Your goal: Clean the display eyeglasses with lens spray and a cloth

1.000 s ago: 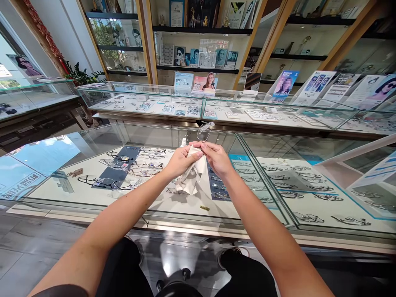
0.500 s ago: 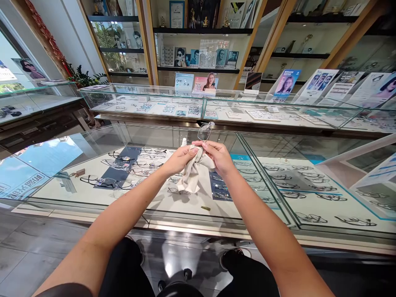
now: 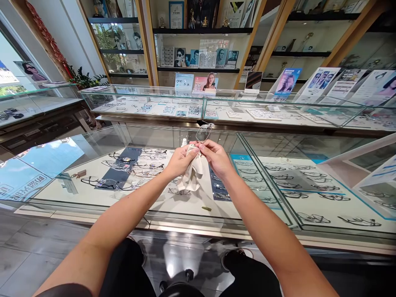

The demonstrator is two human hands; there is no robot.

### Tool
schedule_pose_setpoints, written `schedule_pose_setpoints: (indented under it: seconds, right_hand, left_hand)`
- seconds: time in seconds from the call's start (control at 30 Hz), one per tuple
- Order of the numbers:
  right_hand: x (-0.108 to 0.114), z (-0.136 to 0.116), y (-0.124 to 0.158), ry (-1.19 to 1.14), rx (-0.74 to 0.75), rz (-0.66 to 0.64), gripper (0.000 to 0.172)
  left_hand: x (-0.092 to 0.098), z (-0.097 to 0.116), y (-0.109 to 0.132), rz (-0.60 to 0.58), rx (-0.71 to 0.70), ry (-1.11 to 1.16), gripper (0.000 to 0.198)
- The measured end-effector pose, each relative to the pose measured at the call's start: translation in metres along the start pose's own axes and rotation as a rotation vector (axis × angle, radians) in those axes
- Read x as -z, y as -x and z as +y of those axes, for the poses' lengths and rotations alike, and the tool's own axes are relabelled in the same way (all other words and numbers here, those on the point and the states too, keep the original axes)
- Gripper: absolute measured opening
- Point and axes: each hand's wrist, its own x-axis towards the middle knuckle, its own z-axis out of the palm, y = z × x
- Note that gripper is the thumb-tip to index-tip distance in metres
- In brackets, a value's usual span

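Above the glass counter I hold up a pair of thin-rimmed eyeglasses [image 3: 204, 133], one lens standing clear beyond my fingers. My left hand [image 3: 182, 160] is closed on a pale beige cleaning cloth [image 3: 192, 175], which hangs down in folds below it. My right hand [image 3: 217, 156] pinches the eyeglasses near the cloth's upper edge, thumb and fingers together. Fingers and cloth cover the rest of the frame. Just behind my left hand stands a small white bottle [image 3: 184, 142], mostly hidden.
The glass display counter [image 3: 108, 208] holds rows of spectacles [image 3: 148, 168]. A small gold-coloured piece [image 3: 206, 208] lies near its front edge. At the right stands a white-framed panel [image 3: 365, 156]. Beyond are a second glass case [image 3: 139, 91] and shelves [image 3: 198, 69].
The cloth's right side has been drawn in toward my left hand and now hangs narrower. My right hand shows less cloth around its fingers. The eyeglasses have tilted slightly.
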Motion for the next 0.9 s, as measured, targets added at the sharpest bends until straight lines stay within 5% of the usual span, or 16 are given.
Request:
schedule_pose_setpoints:
  seconds: [0.33, 0.5, 0.9]
  right_hand:
    - [0.007, -0.012, -0.003, 0.022, 0.055, 0.015, 0.036]
    - [0.012, -0.010, -0.004, 0.169, 0.090, -0.093, 0.036]
    - [0.015, -0.011, -0.004, 0.240, 0.001, -0.208, 0.030]
  left_hand:
    - [0.005, 0.005, -0.003, 0.081, -0.048, -0.103, 0.076]
    - [0.012, 0.010, -0.004, 0.145, -0.057, -0.109, 0.076]
    - [0.021, 0.010, -0.009, 0.046, 0.079, 0.074, 0.069]
